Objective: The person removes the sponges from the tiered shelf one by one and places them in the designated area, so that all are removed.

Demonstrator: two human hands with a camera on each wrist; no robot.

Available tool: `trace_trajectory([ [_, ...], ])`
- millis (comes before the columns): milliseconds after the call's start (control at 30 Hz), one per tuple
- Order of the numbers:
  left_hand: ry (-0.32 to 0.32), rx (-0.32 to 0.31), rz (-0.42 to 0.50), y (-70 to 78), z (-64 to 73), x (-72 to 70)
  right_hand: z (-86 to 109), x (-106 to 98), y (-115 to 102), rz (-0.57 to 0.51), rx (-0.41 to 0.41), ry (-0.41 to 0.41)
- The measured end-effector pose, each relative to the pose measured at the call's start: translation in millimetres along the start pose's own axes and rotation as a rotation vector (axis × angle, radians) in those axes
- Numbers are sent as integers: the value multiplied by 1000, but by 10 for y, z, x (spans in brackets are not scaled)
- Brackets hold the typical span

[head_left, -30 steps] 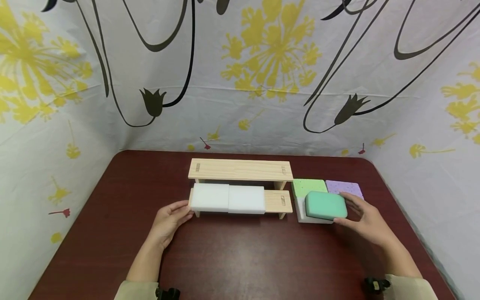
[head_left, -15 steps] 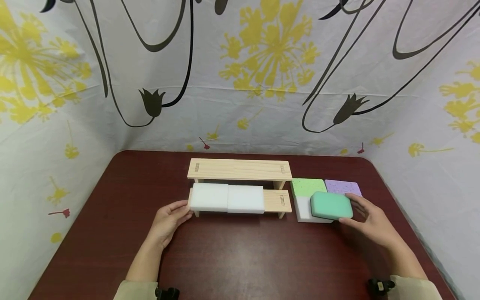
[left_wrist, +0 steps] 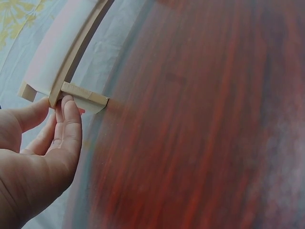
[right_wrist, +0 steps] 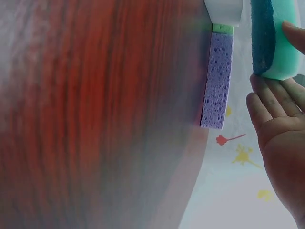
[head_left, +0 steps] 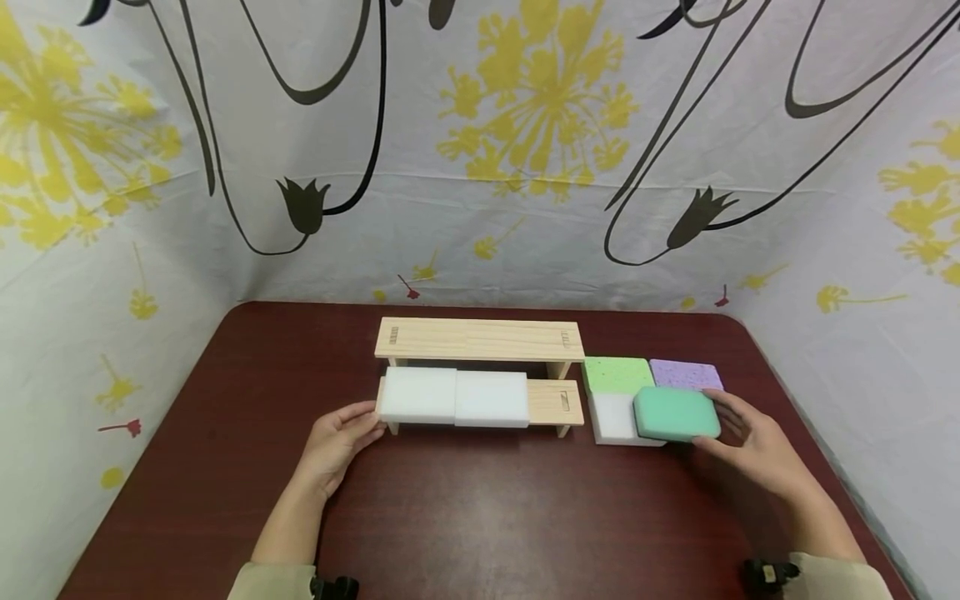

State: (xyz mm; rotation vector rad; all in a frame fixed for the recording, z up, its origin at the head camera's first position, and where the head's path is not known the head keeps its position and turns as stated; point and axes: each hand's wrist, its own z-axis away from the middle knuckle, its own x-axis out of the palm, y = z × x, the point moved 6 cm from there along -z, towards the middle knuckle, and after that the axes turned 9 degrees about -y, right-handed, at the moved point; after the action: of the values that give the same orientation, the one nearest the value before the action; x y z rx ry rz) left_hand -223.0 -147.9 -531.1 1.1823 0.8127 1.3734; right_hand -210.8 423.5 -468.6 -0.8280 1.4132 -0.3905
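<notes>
My right hand (head_left: 750, 442) grips a teal sponge (head_left: 677, 414) by its right end, thumb on the near side and fingers on the far side. In the right wrist view the sponge (right_wrist: 274, 38) shows a darker blue scouring layer underneath and hangs above the table. Below it lie a white sponge (head_left: 615, 421) and a purple sponge (head_left: 686, 374), with a green sponge (head_left: 617, 375) behind the white one. At the left, my left hand (head_left: 340, 442) pinches the end of the low front wooden shelf (head_left: 551, 402). Two white sponges (head_left: 420, 396) sit side by side on that shelf.
A taller wooden shelf (head_left: 480, 339) stands right behind the low one. Everything rests on a dark red-brown table (head_left: 465, 508). A white cloth (head_left: 420, 150) with yellow flowers hangs around its back and sides.
My right hand has carried the teal sponge to the right, from over the white sponge towards its right edge. My left hand stays at the shelf end.
</notes>
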Motion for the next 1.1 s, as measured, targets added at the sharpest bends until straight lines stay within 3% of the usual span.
trace_trajectory([
  [267, 6, -10, 11, 19, 6, 5, 55, -56, 108, -14, 39, 4],
  [833, -2, -1, 14, 16, -3, -1, 188, -171, 404, -125, -69, 69],
  [1100, -4, -3, 12, 1, -8, -8, 243, -218, 481, -147, -34, 66],
])
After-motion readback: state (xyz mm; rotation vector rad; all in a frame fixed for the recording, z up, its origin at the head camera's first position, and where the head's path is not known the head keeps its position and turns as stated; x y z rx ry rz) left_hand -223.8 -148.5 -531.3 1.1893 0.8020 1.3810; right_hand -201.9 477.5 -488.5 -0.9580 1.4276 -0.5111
